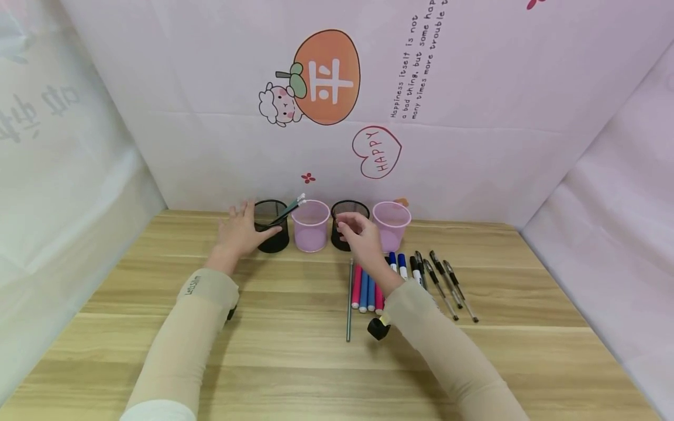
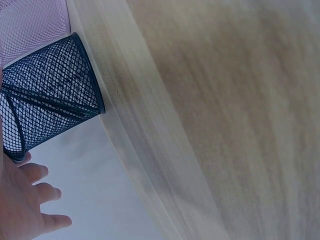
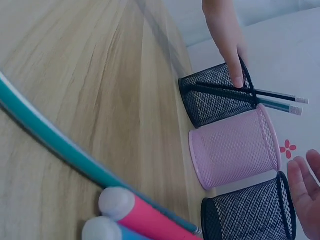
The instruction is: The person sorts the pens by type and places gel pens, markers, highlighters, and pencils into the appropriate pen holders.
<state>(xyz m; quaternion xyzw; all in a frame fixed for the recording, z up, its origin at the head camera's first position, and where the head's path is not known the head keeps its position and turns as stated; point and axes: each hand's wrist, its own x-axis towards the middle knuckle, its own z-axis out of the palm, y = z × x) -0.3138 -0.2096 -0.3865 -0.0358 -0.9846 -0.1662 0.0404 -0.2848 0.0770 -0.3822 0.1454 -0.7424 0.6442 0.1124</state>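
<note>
My left hand [image 1: 238, 233] is at the leftmost black mesh pen cup [image 1: 272, 241]. Its thumb lies across the front near the rim, and its other fingers spread out along the left side, as the left wrist view shows. Two pencils [image 3: 280, 101], one dark and one green with white erasers, lean in that cup. By the rim of the other black mesh cup [image 3: 247, 212] is my right hand [image 1: 363, 238], its fingers loosely bent with nothing visible between them. One green pencil [image 1: 350, 304] lies on the table left of the pink and blue felt-tip pens [image 1: 363, 289].
A pink mesh cup [image 1: 310, 234] stands between the black ones, and another pink cup [image 1: 392, 228] at the row's right end. Blue-capped markers [image 1: 402, 263] and several black-capped gel pens [image 1: 447, 283] lie right of the felt-tips. A printed cloth backdrop [image 1: 210, 146] rises behind.
</note>
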